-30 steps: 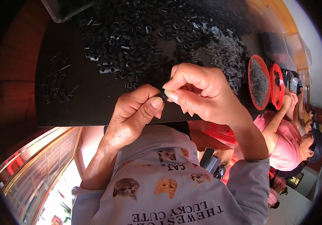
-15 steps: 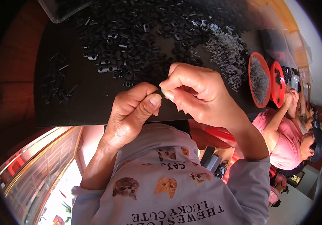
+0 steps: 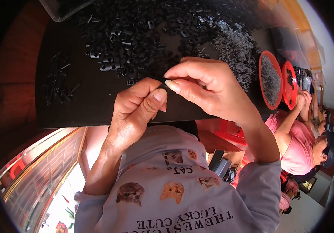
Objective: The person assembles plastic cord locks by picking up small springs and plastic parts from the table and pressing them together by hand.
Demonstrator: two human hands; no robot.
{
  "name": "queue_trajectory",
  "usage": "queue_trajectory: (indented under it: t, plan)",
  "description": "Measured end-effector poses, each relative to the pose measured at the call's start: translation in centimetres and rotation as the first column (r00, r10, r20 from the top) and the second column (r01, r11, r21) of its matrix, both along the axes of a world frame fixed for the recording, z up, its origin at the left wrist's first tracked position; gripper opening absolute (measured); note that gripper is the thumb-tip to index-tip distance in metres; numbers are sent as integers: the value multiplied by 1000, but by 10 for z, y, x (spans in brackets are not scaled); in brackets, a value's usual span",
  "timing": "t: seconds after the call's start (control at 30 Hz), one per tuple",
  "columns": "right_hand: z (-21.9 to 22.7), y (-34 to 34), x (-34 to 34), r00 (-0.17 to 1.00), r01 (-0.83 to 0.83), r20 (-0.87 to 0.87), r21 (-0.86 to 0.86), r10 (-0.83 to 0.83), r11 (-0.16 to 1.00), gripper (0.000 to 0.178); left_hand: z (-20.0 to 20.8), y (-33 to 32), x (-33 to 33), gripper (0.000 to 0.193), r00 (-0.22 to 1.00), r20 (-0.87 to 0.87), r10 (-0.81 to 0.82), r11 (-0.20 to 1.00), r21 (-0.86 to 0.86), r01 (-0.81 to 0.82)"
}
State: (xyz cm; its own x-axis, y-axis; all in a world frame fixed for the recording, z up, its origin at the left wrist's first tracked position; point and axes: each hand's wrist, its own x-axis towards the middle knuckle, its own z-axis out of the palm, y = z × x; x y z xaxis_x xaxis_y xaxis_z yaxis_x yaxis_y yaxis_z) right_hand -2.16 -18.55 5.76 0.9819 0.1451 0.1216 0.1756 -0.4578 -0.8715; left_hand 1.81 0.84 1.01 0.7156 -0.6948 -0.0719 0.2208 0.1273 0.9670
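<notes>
Both hands meet over the near part of the dark table point(image 3: 93, 106). A small black plastic part point(image 3: 163, 85) shows between them, pinched by thumb and forefinger of my left hand point(image 3: 134, 110); most of it is covered by the fingers. My right hand point(image 3: 213, 87) is closed in a pinch at the top of that part, its thumb and forefinger tips close together. Whatever those tips grip is too small to make out. Just beyond the hands spreads a heap of short black hollow plastic pieces point(image 3: 116, 52), some with a round hole in the side.
A pile of small metal springs point(image 3: 235, 50) lies beyond my right hand. Right of it stand a red bowl of springs point(image 3: 271, 81) and another red bowl point(image 3: 289, 87). Thin black pins point(image 3: 60, 83) lie at left. A clear bin point(image 3: 60, 13) stands far left; a person in pink point(image 3: 291, 145) sits at right.
The right thumb and forefinger have opened slightly and now sit over the black part's top. Both hands appear slightly higher in the picture. The left pinch looks the same.
</notes>
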Motion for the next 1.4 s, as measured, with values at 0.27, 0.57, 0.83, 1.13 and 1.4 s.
queue_trajectory:
  t: [0.27, 0.57, 0.83, 1.13, 1.4]
  plan:
    - [0, 5, -6, 871, 114, 429, -652, 240, 750, 46, 3, 0, 2, 18, 996, -91, -3, 1000, -12, 2]
    - [-7, 1, -1, 777, 212, 587, -581, 225, 786, 30, 6, -1, 2, 39, 992, -129, -8, 995, -100, -5]
    - [-6, -8, 0, 775, 204, 585, -589, 238, 782, 28, 0, -3, -1, 36, 998, -61, 32, 994, -105, -39]
    - [46, -69, 37, 743, 542, 668, -562, -43, 624, 31, -4, -1, -4, 32, 996, 44, 71, 996, -49, -69]
    - [101, -166, 106, 750, 656, 558, -559, -354, 507, 36, -5, -3, -6, 32, 994, 76, 82, 995, -72, -76]
